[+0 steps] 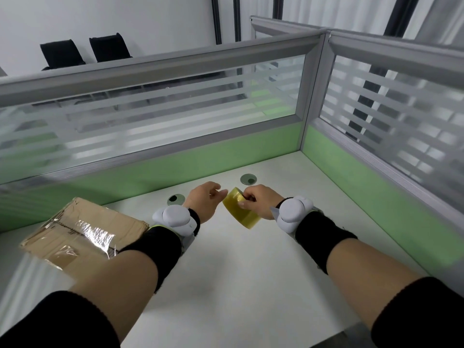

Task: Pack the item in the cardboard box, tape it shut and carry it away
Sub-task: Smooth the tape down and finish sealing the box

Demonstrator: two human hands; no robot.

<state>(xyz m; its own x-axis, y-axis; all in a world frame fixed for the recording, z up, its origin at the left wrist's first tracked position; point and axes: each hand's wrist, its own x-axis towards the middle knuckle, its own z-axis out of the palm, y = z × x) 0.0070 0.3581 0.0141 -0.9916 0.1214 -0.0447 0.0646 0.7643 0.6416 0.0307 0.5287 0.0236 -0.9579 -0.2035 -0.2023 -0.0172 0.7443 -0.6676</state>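
Right hand (259, 200) clamped on the tape roll (241, 209) at frame centre, fingers curled over its upper edge, roll tilted and lifted off the desk (238, 272). Left hand (204, 202) just left of the roll, fingertips pinched together near its rim; whether pinching the tape end or nothing, cannot tell. White trackers and black bands on both wrists. Box (82, 233) at lower left of the frame, flaps closed, lying on the desk, glossy clear tape across its top seam and down the near side. Left forearm passing just beside the box's right corner. Two round grommets (248, 179) in the desk beyond the hands. Green and frosted-glass partition (175, 156) across the middle and right of the frame. Two black chairs (62, 54) at upper left.
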